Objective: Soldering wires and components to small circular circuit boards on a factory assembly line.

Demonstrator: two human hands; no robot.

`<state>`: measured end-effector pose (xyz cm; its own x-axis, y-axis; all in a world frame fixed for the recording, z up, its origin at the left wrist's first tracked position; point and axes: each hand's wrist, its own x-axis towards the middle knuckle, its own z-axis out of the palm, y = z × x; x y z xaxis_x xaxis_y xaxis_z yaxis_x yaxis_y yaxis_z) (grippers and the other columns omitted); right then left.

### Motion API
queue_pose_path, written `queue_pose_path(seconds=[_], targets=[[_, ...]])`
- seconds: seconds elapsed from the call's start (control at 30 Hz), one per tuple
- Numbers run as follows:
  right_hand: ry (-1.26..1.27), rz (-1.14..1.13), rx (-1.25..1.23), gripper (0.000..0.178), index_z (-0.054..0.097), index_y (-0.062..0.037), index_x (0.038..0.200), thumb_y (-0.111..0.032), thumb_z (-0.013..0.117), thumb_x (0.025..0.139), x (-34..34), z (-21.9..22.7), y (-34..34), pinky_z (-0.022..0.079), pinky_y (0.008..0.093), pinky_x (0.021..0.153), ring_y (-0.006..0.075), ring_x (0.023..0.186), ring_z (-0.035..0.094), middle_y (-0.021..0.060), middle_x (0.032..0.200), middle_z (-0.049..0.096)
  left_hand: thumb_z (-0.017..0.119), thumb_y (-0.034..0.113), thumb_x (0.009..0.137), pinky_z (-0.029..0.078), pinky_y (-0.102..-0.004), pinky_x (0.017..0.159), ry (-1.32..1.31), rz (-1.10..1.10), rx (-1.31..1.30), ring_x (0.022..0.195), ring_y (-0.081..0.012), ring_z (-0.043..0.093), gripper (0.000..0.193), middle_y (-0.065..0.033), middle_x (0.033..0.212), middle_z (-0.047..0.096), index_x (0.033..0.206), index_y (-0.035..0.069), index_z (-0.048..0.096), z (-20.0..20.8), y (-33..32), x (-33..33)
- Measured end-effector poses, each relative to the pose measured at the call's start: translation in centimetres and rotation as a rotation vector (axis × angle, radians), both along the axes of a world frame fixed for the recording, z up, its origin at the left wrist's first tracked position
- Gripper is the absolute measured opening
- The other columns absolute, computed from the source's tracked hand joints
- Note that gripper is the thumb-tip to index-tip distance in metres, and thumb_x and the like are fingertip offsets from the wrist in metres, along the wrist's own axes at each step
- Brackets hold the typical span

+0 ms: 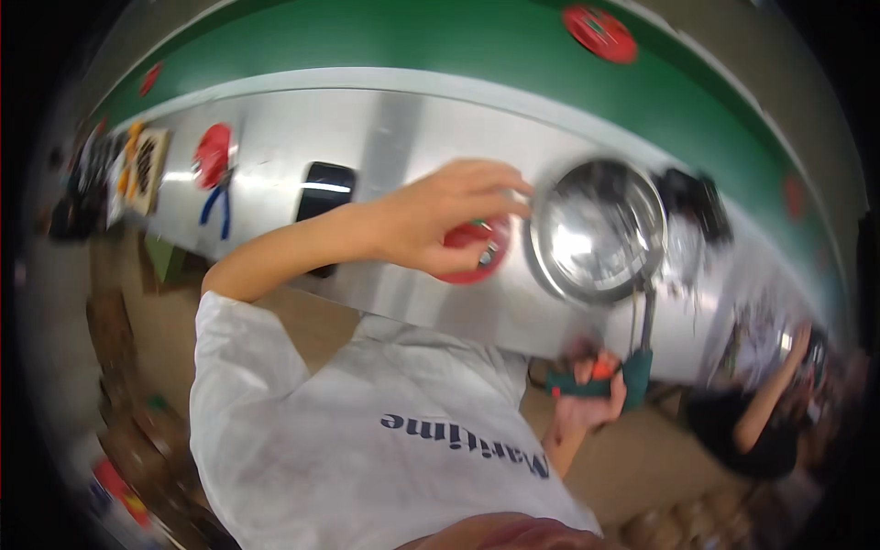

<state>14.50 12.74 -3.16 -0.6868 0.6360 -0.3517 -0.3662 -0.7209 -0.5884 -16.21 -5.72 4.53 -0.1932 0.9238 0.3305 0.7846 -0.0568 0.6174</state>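
Observation:
My left hand (458, 211) reaches over a red round dish (467, 271), fingers curved and apart from the thumb. The thumb is down in the dish near some small parts, too blurred to name. Nothing shows between the fingers. Low on the right, at the table's front edge, my right hand (596, 403) is wrapped round a dark green pistol-shaped tool (636, 374) with an orange part. What looks like its thin grey shaft points away from me, toward a shiny steel bowl (596, 229). The bowl stands right of the dish; glare blurs its contents.
Left on the metal table (394, 293) lie a black phone-like slab (327, 186), blue-handled pliers (217, 209) and another red dish (213, 154). Beyond the bowl stand a black object (701, 203) and clear plastic bags. A person in black (742, 431) works at the far right.

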Motion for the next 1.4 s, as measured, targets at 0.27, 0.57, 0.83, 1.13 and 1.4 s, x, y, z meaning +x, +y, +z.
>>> queue_pose_path(seconds=[0.27, 0.57, 0.83, 1.13, 1.4], targets=[[-0.011, -0.153, 0.049, 0.026, 0.048, -0.0013, 0.094, -0.024, 0.052, 0.082, 0.5, -0.2, -0.2, 0.039, 0.0304, 0.055, 0.0200, 0.057, 0.050, 0.0134, 0.097, 0.051, 0.069, 0.016, 0.075, 0.041, -0.0350, 0.078, 0.364, -0.013, -0.156, 0.093, -0.0232, 0.052, 0.020, -0.0069, 0.094, 0.058, 0.090, 0.006, 0.063, -2.5, 10.5, 3.9], [0.011, -0.117, 0.082, 0.027, 0.050, -0.0007, 0.094, -0.026, 0.051, 0.084, 0.7, -0.7, 0.0, 0.040, 0.0302, 0.054, 0.0193, 0.058, 0.051, 0.0130, 0.097, 0.051, 0.063, 0.004, 0.066, 0.042, -0.0328, 0.074, 0.573, -0.139, -0.307, 0.088, -0.0234, 0.053, 0.014, -0.0078, 0.083, 0.056, 0.079, 0.003, 0.058, -3.3, 12.1, 5.4], [0.030, -0.106, 0.087, 0.026, 0.052, -0.0003, 0.095, -0.024, 0.051, 0.083, 0.5, -0.4, 0.0, 0.041, 0.0305, 0.053, 0.0201, 0.058, 0.052, 0.0144, 0.097, 0.052, 0.058, -0.001, 0.072, 0.045, -0.0401, 0.074, 0.243, -0.072, -0.214, 0.083, -0.0330, 0.056, 0.015, -0.0148, 0.084, 0.057, 0.086, -0.001, 0.053, -3.3, 11.2, 4.2], [0.016, -0.119, 0.068, 0.025, 0.052, 0.0018, 0.094, -0.020, 0.051, 0.081, 0.3, 0.1, 0.0, 0.045, 0.0306, 0.053, 0.0228, 0.058, 0.055, 0.0163, 0.097, 0.053, 0.057, 0.000, 0.077, 0.046, -0.0426, 0.072, 0.106, 0.059, -0.109, 0.081, -0.0348, 0.057, 0.010, -0.0158, 0.084, 0.059, 0.087, -0.001, 0.055, -2.9, 10.2, 4.9], [-0.002, -0.107, 0.106, 0.026, 0.052, 0.0015, 0.095, -0.022, 0.050, 0.084, 0.3, 0.1, 0.1, 0.044, 0.0298, 0.053, 0.0220, 0.059, 0.054, 0.0158, 0.098, 0.054, 0.060, 0.006, 0.073, 0.045, -0.0330, 0.074, 0.565, -0.038, -0.255, 0.085, -0.0225, 0.056, 0.006, -0.0069, 0.081, 0.057, 0.080, 0.004, 0.060, -3.3, 11.7, 4.4]])
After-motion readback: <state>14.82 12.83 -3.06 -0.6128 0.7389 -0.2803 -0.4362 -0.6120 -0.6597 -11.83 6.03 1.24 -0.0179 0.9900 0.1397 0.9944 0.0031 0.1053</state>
